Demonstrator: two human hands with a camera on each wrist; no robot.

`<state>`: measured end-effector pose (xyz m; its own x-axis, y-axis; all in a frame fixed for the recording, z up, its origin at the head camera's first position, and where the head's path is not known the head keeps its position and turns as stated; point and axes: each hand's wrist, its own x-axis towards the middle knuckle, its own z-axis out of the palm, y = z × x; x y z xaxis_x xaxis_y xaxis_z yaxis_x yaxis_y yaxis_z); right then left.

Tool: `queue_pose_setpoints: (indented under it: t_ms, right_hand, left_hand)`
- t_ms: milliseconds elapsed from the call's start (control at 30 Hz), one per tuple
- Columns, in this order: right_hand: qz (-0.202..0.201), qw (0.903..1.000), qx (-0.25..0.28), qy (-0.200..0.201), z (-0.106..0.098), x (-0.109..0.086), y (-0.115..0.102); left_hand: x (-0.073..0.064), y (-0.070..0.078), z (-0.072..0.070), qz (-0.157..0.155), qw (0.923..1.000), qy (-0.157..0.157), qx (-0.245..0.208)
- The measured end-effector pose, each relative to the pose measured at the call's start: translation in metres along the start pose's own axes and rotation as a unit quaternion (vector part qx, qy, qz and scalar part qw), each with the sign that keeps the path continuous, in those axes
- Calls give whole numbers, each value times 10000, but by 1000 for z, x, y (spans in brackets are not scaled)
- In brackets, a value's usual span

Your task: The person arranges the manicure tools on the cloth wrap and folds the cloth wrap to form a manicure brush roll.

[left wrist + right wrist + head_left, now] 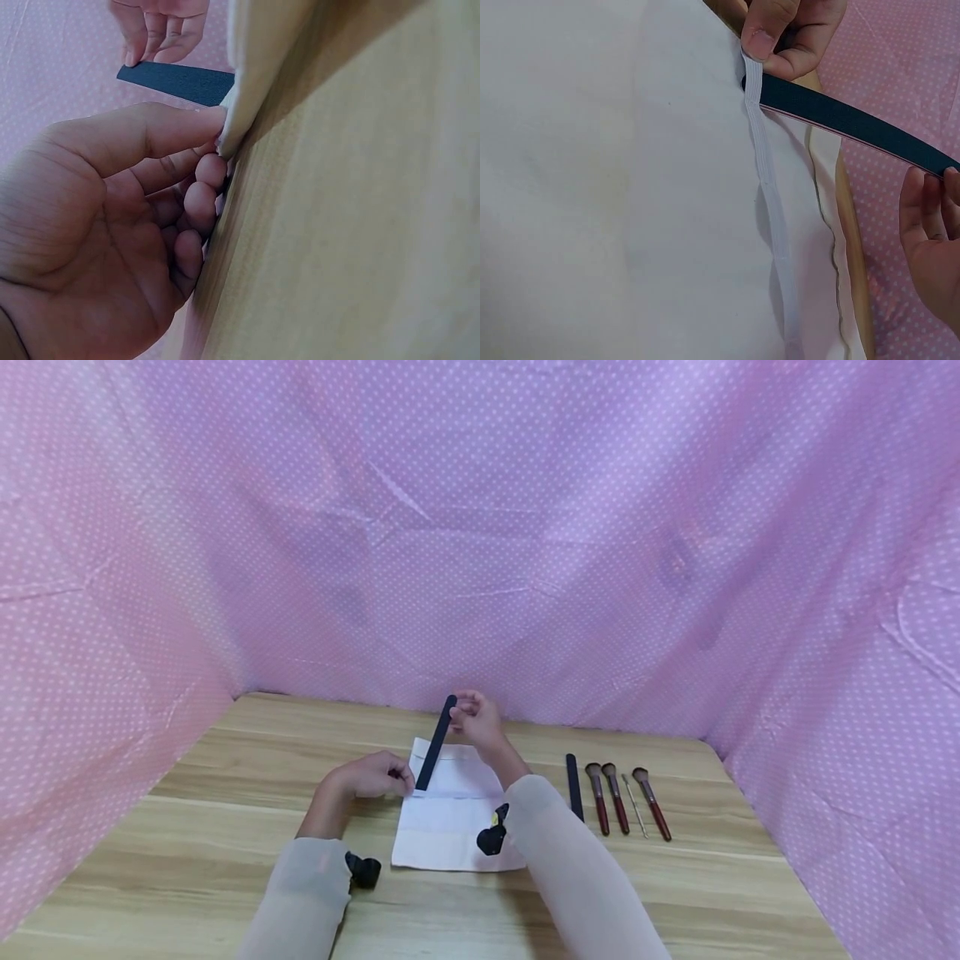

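A white cloth roll-up pouch (457, 835) lies spread on the table, with a white elastic band (759, 142) running across it. My left hand (371, 775) pinches the pouch's left edge at the end of the band between thumb and fingers. With thumb and fingertips my right hand (477, 720) holds the far end of a black nail file (437, 743), which slants up off the cloth. In the right wrist view the file's near end passes beneath the elastic, and its dark tip shows just past the band. The file looks slightly bowed there.
To the right of the pouch lie a second black nail file (573, 785), several red-handled makeup brushes (619, 806) and a thin metal tool (634, 806), roughly side by side. Pink dotted fabric (480, 568) hangs behind and beside the wooden table (225, 810).
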<state>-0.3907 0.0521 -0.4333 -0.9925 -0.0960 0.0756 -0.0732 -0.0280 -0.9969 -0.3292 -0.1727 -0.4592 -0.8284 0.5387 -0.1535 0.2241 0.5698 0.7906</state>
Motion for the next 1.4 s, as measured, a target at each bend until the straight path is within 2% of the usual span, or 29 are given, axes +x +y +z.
queue_pose_setpoints:
  t_ms: [633, 1033, 1400]
  right_hand:
    - [479, 9953, 797, 262, 7, 0, 12]
    - [547, 9942, 824, 432, 7, 2, 12]
    - [640, 9954, 690, 163, 13, -1, 18]
  left_hand:
    - [-2, -1, 2, -39, 9999, -9, -150]
    - [0, -1, 1, -83, 9999, 83, -87]
    - [-1, 1, 1, -35, 9999, 11, -135]
